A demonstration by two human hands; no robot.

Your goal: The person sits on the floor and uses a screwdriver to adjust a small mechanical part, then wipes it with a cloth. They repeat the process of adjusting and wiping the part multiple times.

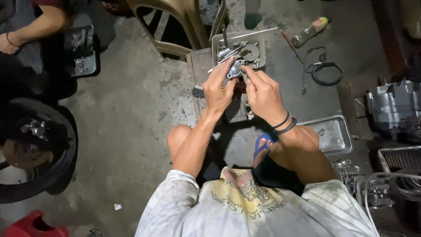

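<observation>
Stained concrete floor (131, 114) spreads under a seated person, whose left hand (218, 90) and right hand (263, 94) both grip a small metal part (234, 70) held between them above the knees. Just beyond it sits a tray of gears and tools (258, 41) on a wooden block (199, 66), with a plastic chair (184, 22) behind, a bottle (309, 31) and black cable (326, 72) to the right, and a tyre (39, 149) far left.

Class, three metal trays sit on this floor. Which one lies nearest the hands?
The parts tray just beyond both hands, holding gears; the others sit far left and right.
</observation>
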